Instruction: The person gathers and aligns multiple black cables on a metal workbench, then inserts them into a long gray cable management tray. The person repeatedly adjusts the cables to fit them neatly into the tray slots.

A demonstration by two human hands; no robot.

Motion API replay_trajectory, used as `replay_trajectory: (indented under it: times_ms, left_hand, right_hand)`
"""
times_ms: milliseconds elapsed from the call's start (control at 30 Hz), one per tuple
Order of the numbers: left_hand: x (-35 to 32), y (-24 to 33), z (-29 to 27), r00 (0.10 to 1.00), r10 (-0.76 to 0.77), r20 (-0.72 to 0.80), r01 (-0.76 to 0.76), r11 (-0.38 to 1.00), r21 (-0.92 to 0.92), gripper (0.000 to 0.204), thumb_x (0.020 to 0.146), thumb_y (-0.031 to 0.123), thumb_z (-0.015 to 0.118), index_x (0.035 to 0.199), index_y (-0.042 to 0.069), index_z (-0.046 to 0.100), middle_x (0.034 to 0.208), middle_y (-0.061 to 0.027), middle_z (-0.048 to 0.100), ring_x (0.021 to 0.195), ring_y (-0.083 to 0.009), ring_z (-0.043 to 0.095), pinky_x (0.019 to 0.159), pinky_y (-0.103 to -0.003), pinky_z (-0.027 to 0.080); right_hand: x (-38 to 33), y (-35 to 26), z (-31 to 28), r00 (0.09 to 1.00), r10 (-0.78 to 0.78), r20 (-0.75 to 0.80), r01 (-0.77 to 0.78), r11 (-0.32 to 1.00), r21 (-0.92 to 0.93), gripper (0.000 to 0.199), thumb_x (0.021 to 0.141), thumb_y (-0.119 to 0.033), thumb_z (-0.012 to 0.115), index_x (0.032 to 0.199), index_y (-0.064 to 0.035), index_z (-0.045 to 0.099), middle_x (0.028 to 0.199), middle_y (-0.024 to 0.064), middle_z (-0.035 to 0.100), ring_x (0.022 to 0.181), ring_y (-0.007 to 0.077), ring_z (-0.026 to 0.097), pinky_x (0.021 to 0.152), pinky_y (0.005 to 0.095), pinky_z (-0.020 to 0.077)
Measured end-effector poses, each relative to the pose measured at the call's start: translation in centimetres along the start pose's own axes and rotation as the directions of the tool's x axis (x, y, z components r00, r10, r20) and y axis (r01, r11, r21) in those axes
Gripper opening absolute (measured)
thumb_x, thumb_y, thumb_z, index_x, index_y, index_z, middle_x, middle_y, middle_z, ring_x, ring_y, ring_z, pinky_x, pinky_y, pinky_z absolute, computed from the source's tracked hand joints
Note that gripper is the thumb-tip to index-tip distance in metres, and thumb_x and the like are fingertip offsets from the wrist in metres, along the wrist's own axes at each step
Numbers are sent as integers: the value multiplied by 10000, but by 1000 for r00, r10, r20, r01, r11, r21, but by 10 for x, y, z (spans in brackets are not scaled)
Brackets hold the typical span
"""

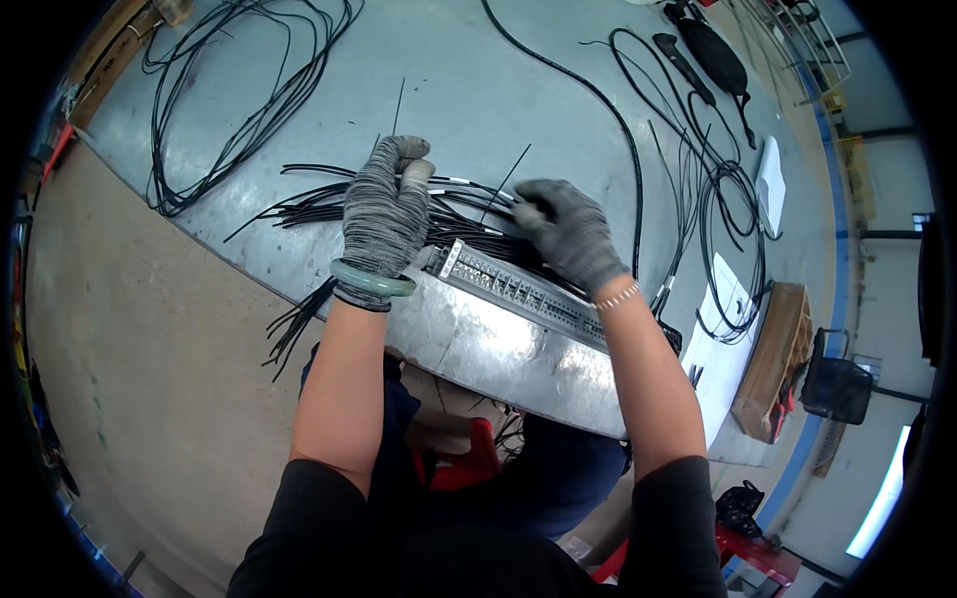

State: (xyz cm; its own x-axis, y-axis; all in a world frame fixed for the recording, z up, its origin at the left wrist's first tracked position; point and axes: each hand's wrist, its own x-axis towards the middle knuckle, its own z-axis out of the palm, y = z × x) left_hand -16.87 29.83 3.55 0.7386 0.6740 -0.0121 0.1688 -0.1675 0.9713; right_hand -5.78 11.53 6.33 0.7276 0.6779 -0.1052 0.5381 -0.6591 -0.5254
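Two hands in gray knit gloves are at work over a bundle of black cables [309, 211] spread on a metal-topped table [478, 344]. The left hand [387, 204], a pale green bangle [374, 278] at its wrist, is poised above the bundle with fingers bent and thumb alongside; whether it pinches a cable cannot be told from this angle. The right hand [570, 231], a beaded bracelet [618, 296] at its wrist, curls with thumb and forefinger near each other beside the cables' right-hand stretch; its grip, too, cannot be made out. White labels [461, 181] wrap some of the cables between the hands, while loose ends fan out to the left, a few overhanging the table's near edge. Just below the bundle lies a silver bar-shaped fixture [523, 299], set at a slant, with rows of small cells along its face and its right end running beneath the right forearm. A large coil of black cable [179, 204] occupies the table's far left; a second, looser coil [709, 199] rests at right near white paper [710, 349] and a wooden box [776, 349]. A red stool [469, 458] shows below the table's edge.
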Motion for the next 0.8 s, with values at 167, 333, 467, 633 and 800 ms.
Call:
replay_trajectory:
  times_ms: [167, 333, 467, 633, 800]
  left_hand:
    - [9, 10, -15, 988, -142, -54, 120, 948, -294, 184, 937, 133, 570, 1099, 50, 602, 931, -52, 668, 677, -58, 564, 549, -190, 460]
    - [11, 11, -21, 972, -218, 88, 232, 947, -223, 179, 924, 165, 594, 1077, 81, 630, 919, -23, 678, 689, -58, 574, 548, -186, 468]
    - [16, 13, -13, 912, -338, 231, 371, 922, -114, 165, 921, 172, 606, 1037, 68, 657, 917, -26, 679, 695, -63, 580, 575, -205, 490]
    - [19, -10, -1, 977, -102, 186, 81, 990, 119, 199, 921, 189, 618, 1045, 39, 661, 886, -46, 668, 757, -97, 597, 663, -236, 510]
    - [20, -1, -5, 975, -167, 148, 146, 979, 145, 210, 915, 213, 633, 1022, 36, 670, 860, -44, 658, 772, -111, 585, 742, -269, 499]
  right_hand:
    - [34, 4, 27, 999, -24, 22, 22, 999, 48, 241, 908, -245, 603, 1039, -57, 677, 924, 129, 683, 840, 270, 650, 798, 349, 506]
    - [42, 3, 17, 966, 247, 80, -258, 888, 381, 279, 941, -275, 584, 998, -22, 684, 761, 58, 664, 694, 112, 561, 686, 278, 478]
    - [40, 11, 19, 986, 168, 3, -156, 906, 393, 281, 943, -272, 581, 1024, -22, 682, 786, 59, 670, 718, 117, 574, 712, 282, 484]
    - [41, 18, 16, 987, 154, 46, -158, 880, 447, 278, 948, -244, 573, 1086, -23, 670, 823, 56, 679, 772, 117, 585, 765, 272, 484]
    - [44, 26, 1, 980, 62, 190, -143, 882, 448, 295, 916, -110, 585, 1201, -36, 614, 978, 90, 690, 893, 131, 628, 874, 278, 495]
